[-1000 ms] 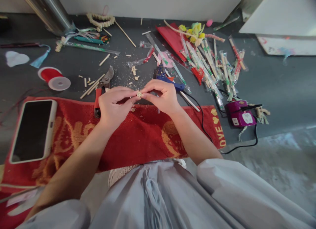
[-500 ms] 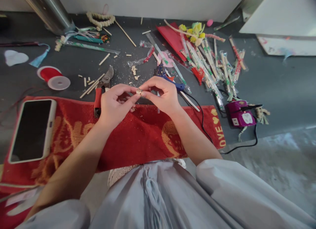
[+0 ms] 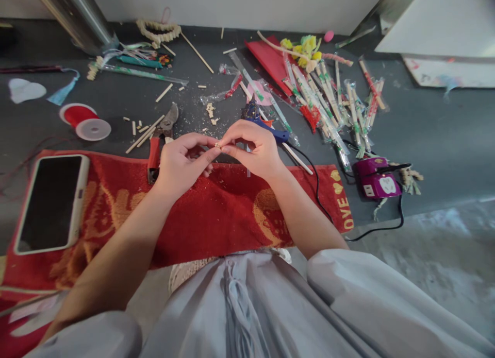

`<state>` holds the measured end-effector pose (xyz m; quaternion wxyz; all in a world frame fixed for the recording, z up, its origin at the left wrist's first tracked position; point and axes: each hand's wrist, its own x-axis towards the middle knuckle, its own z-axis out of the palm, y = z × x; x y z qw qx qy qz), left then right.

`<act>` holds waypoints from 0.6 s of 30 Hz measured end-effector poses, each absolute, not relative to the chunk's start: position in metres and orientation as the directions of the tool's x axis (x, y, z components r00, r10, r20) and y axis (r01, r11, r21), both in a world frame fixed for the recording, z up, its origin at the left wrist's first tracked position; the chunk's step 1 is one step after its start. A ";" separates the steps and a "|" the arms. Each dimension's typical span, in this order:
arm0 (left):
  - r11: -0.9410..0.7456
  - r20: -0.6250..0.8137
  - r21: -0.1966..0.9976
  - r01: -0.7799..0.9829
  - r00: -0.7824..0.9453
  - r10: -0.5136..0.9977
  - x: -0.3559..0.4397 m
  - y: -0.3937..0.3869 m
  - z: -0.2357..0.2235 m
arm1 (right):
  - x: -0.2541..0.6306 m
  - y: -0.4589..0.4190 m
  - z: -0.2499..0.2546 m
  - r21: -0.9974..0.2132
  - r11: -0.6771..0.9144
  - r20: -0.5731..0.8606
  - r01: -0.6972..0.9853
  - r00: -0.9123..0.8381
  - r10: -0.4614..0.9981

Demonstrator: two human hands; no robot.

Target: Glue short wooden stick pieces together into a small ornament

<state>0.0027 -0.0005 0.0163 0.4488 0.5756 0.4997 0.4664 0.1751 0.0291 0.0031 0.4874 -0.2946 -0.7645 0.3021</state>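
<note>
A small pale wooden piece [image 3: 218, 145], made of short stick bits, is pinched between the fingertips of both hands; fingers cover most of it. My left hand [image 3: 184, 159] closes thumb and forefinger on its left side. From the right, my right hand [image 3: 255, 149] grips it the same way. Both are above the far edge of the red towel [image 3: 216, 219]. Red-handled pruning shears [image 3: 168, 122] lie just left of my left hand. Behind my right hand is a blue glue gun [image 3: 278, 134], partly hidden. Cut stick pieces [image 3: 210, 111] and crumbs lie beyond my fingers.
A phone [image 3: 50, 203] rests on the towel's left end, near a red thread spool [image 3: 83, 122]. Wrapped chopsticks [image 3: 320, 105] are heaped at the right. A purple power socket [image 3: 377, 177] trails a black cord across the right side.
The small wooden piece has turned slightly between my fingertips and is now more covered. Both hands stay in almost the same place.
</note>
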 end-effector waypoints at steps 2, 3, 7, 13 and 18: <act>-0.104 0.096 0.981 0.164 0.057 0.994 0.002 0.000 0.015 | 0.174 0.028 0.003 -0.778 0.610 0.534 0.151 -0.351 0.769; -0.107 0.100 0.980 0.166 0.052 0.994 0.002 0.000 0.014 | 0.174 0.028 0.003 -0.794 0.591 0.519 0.144 -0.346 0.782; -0.109 0.103 0.980 0.166 0.047 0.994 0.003 0.000 0.013 | 0.173 0.026 0.002 -0.826 0.552 0.495 0.115 -0.322 0.807; -0.118 0.113 0.978 0.173 0.035 0.993 0.003 0.000 0.013 | 0.175 0.028 0.001 -0.789 0.591 0.513 0.169 -0.349 0.784; -0.100 0.092 0.978 0.183 0.050 0.995 0.002 0.001 0.010 | 0.177 0.031 0.002 -0.729 0.649 0.547 0.218 -0.383 0.744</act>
